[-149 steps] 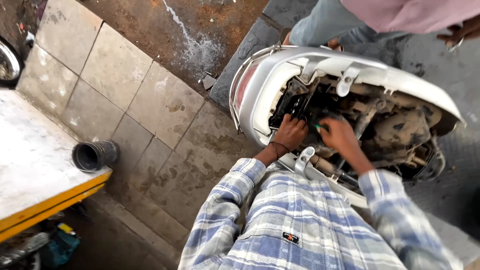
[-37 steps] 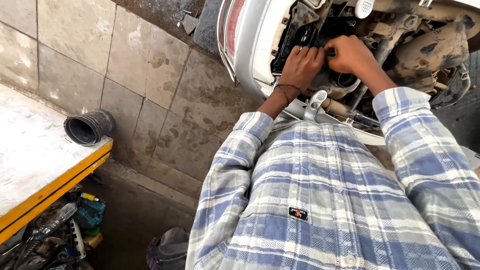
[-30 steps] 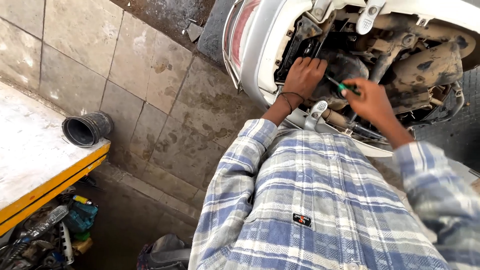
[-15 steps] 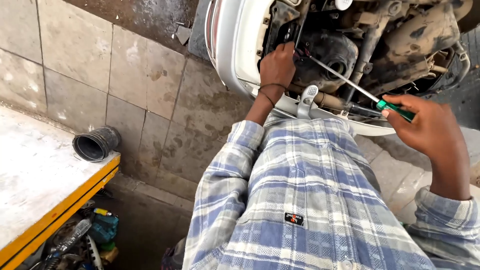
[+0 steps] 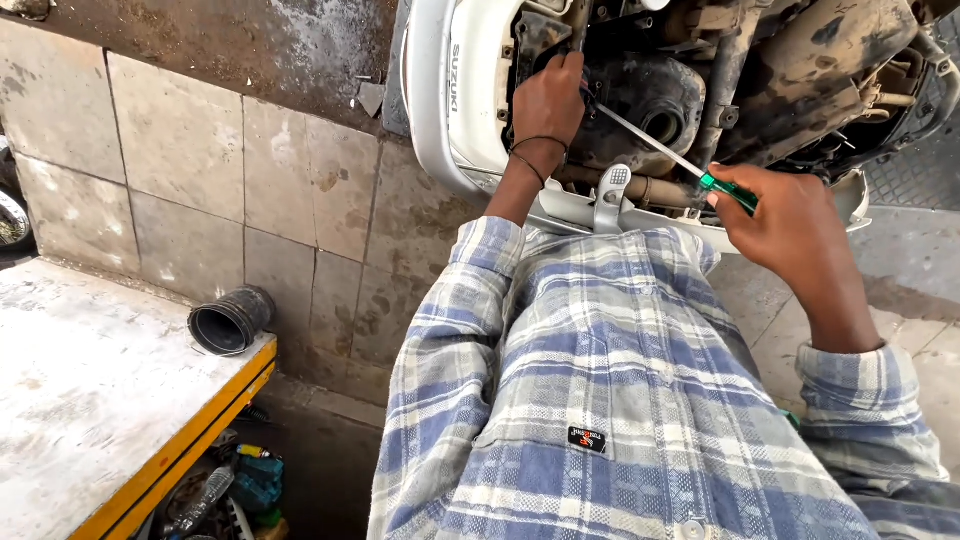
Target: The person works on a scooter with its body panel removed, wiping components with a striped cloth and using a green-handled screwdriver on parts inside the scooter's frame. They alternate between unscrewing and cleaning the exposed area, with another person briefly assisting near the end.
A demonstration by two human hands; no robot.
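Whereas half a second ago the right hand (image 5: 795, 225) was stretched well out to the side of the scooter (image 5: 640, 100) with the screwdriver (image 5: 668, 152) only slanting toward the machine, the head view now shows that hand drawn in closer, fingers wrapped tight round the green handle, and the long metal shaft running up and leftward until its tip meets the black engine cover (image 5: 650, 105) in the scooter's opened rear. A second ago the same tool was held short and close over the engine, so the change reads as a withdrawal and re-aiming of the blade; my judgement is that the tip is being set into a fastener or seam there, though the exact contact point is hidden behind the left hand (image 5: 545, 100). That left hand is where it was in the earlier pictures, curled closed on something at the edge of the engine bay just beside the shaft's tip; what it grips cannot be made out. Below the scooter's white body panel (image 5: 445, 120) lies a tiled floor (image 5: 200, 170), and well away from the scooter, a black rubber hose piece (image 5: 230, 320) rests on the pale, yellow-edged surface (image 5: 90, 400).
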